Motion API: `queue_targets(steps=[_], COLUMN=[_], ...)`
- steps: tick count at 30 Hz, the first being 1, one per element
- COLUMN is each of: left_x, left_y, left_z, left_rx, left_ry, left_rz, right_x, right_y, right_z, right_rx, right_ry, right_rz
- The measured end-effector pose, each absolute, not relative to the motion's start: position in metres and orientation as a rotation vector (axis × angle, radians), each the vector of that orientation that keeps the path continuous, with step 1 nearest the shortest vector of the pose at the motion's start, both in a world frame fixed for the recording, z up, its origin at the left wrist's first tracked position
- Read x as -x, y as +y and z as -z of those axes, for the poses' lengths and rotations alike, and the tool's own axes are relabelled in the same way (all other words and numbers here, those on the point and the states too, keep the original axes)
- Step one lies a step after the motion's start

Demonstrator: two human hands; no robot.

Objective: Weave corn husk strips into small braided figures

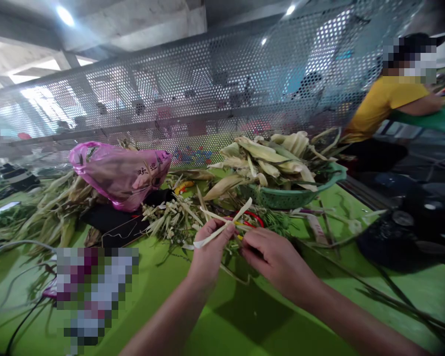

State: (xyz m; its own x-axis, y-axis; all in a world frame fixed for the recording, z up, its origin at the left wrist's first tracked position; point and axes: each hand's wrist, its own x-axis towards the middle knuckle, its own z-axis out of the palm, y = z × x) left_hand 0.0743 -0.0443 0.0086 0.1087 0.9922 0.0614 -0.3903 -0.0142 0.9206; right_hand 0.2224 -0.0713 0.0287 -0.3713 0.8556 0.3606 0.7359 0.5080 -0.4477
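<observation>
Pale corn husk strips (212, 238) cross one another at the fingertips of my left hand (212, 249), which pinches them between thumb and fingers. Their loose ends stick out to the left and up to the right. My right hand (269, 254) is closed close beside it, its fingertips at a strip running right from the crossing. The right fingers partly hide what they grip. Just behind the hands show a red loop (257, 217) and a small yellow piece (240, 237); I cannot tell what they belong to.
Behind my hands lie cut husk scraps (174, 217). A green basket (282, 198) holds dried corn husks (274, 158). A pink plastic bag (122, 170) stands left, near more husks (55, 207). A perforated metal screen (193, 99) borders the green table (152, 306). A person in yellow (389, 101) sits right.
</observation>
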Motion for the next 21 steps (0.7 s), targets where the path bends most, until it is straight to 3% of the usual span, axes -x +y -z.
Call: queue_targets(steps=[7, 16, 21], left_x=[-0.07, -0.068, -0.071], left_y=[-0.039, -0.039, -0.04], left_z=[-0.006, -0.01, -0.007], left_rx=[-0.992, -1.043, -1.143], left_ry=[0.84, 0.772, 0.768], left_rz=[-1.28, -1.047, -0.991], right_x=[-0.23, -0.242, -0.241], right_y=[-0.071, -0.055, -0.053], right_z=[-0.026, -0.023, -0.014], right_rx=[1.289, 1.235, 1.206], right_ry=[-2.176, -1.424, -1.339], right_rz=[-0.441, -1.104, -0.983])
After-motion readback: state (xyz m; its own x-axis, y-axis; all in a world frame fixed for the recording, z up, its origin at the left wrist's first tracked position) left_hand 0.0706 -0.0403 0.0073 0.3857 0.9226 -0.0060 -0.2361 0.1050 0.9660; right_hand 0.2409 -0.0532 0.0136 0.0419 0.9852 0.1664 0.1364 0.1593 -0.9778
